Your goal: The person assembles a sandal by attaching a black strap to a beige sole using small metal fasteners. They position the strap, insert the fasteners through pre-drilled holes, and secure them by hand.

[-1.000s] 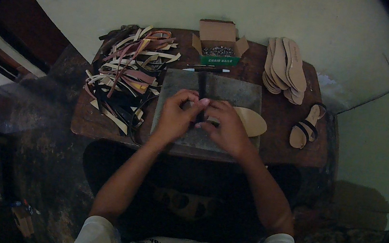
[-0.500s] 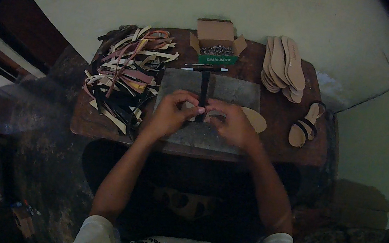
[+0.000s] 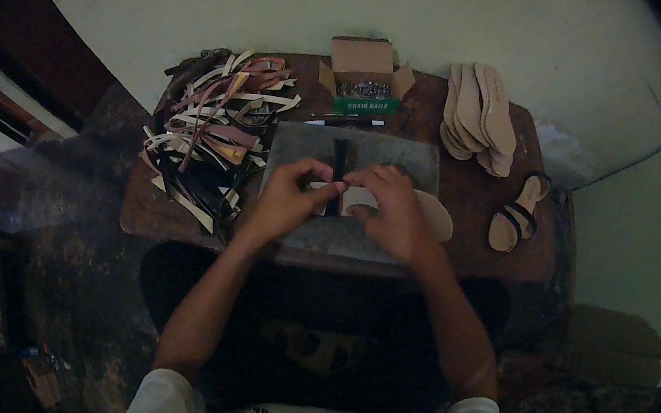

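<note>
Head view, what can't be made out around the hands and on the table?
In the head view:
Part of the insole: hidden beneath the right hand.
Whether the left hand's grip pinches or presses the black strap: contact too small and dim.
Shapes of the metal pieces in the open box: too small.
Lower strips in the tangled pile: covered by upper ones.

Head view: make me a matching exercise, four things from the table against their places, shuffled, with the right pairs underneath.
Things
1. black strap
2. open box
3. sandal
4. tangle of strips

Places
A. on the left side of the table
B. running between the left hand and the right hand
C. on the right side of the table
D. beyond the grey slab, near the middle of the table's far edge

Pairs: 1-B, 2-D, 3-C, 4-A
</note>
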Available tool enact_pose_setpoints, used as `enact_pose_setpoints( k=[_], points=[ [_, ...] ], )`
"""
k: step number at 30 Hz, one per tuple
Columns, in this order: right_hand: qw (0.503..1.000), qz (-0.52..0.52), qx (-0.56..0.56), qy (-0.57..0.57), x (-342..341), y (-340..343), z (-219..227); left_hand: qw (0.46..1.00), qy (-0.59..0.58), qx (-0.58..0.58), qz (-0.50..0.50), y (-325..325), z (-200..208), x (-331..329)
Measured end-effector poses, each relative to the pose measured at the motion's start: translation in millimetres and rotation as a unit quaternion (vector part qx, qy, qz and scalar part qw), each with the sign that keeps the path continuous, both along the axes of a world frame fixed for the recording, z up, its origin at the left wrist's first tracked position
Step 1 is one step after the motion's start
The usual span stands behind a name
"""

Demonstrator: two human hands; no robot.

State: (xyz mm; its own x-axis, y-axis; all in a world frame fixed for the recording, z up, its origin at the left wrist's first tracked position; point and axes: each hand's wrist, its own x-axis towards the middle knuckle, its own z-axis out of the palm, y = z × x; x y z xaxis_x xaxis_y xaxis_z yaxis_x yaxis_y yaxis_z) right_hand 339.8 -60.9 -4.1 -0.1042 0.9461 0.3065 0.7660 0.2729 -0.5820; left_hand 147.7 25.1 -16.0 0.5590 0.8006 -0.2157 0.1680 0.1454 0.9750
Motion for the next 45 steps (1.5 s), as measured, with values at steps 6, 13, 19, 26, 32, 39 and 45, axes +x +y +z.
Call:
enact_pose_setpoints(
  k=[6, 13, 19, 26, 32, 39, 45],
  points=[
    [0.998, -0.017, 0.042, -0.034, -8.1, -2.2, 1.5, 0.998, -0.045, 0.028, 0.018, -5.3, 5.0, 0.3],
    [0.988, -0.023, 0.116, -0.097, -6.9, 1.1, 4.9, 0.974, -0.024, 0.223, 0.005, -1.9, -0.2, 1.4],
    [0.992, -0.046, 0.118, -0.007, -0.3, 15.0, 4.0, 0.975, -0.055, 0.209, 0.046, 2.3, -6.0, 9.0],
    [0.983, -0.070, 0.166, 0.022, 28.4, 59.5, 13.8, 0.965, -0.059, 0.222, 0.127, 9.8, -15.0, 15.5],
    [0.992, -0.096, 0.078, 0.030, 38.6, 76.5, 8.0, 0.977, -0.053, 0.165, 0.127, 34.7, -20.1, 19.6],
    [0.990, -0.100, -0.063, -0.071, 40.8, 84.2, 11.3, 0.949, 0.068, 0.287, 0.108, 34.4, -17.8, 22.9],
    [0.991, -0.133, 0.010, -0.016, 59.4, 136.4, 6.1, 0.934, 0.104, 0.324, 0.108, 38.7, -10.3, 28.1]
  ],
)
